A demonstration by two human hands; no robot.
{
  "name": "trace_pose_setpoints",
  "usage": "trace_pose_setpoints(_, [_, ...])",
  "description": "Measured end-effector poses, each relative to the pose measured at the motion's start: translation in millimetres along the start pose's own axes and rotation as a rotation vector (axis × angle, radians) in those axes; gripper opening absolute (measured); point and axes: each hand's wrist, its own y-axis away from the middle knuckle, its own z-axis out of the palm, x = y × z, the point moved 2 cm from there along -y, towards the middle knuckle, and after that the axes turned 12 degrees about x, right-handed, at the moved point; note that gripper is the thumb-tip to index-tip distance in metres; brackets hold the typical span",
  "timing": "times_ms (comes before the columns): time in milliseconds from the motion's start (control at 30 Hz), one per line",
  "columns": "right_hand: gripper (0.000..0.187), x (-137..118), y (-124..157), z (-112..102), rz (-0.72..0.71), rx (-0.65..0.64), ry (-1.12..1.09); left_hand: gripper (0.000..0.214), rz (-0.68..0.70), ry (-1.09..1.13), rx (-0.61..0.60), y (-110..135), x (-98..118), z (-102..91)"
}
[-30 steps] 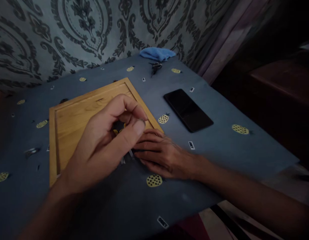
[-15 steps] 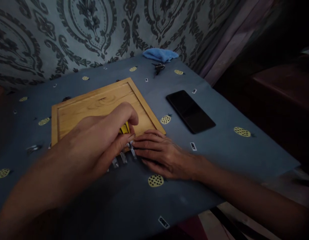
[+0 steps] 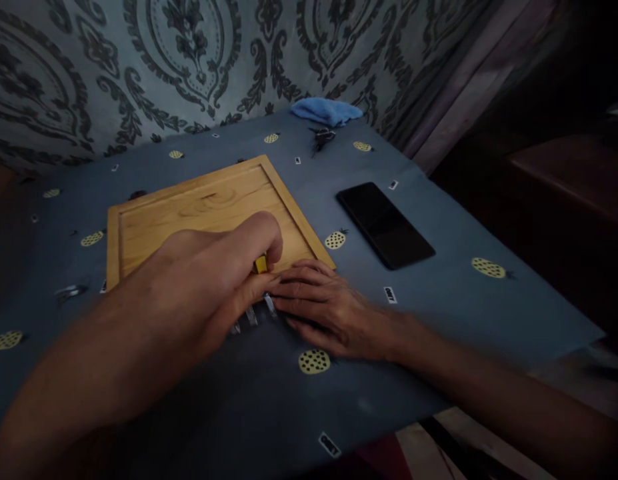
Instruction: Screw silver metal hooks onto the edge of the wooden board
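Note:
A shallow framed wooden board [image 3: 209,207] lies on the table, its near edge partly covered by both hands. My left hand [image 3: 213,280] reaches over that edge with its fingers curled around a small yellow-handled tool [image 3: 261,264]. Only a bit of yellow shows; the tool's working end is hidden. My right hand [image 3: 321,303] lies flat at the board's near right corner, fingers stretched out and close to my left thumb. Below the fingertips, several narrow shiny strips [image 3: 269,305] stick out from the near edge; I cannot make out their kind.
A black phone [image 3: 386,225] lies right of the board. Farther back are a small dark object [image 3: 323,137] and a blue cloth [image 3: 327,111]. A small shiny metal piece [image 3: 70,292] sits at the left. The pineapple-print tablecloth [image 3: 389,353] reaches a patterned curtain [image 3: 269,53].
The view has shifted slightly. My left hand has turned a little over the tool, so less yellow shows. My right hand stays in place on the board's corner.

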Motion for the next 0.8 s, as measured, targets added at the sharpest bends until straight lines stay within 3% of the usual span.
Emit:
trace_pose_setpoints(500, [0.028,0.1,-0.7,-1.0,-0.011,-0.005,0.022,0.011,0.044,-0.084,0.053,0.5,0.1,1.7])
trace_pose_setpoints(800, [0.028,-0.7,-1.8,-1.9,-0.013,-0.006,0.027,0.010,0.093,-0.157,0.018,1.8,0.1,1.6])
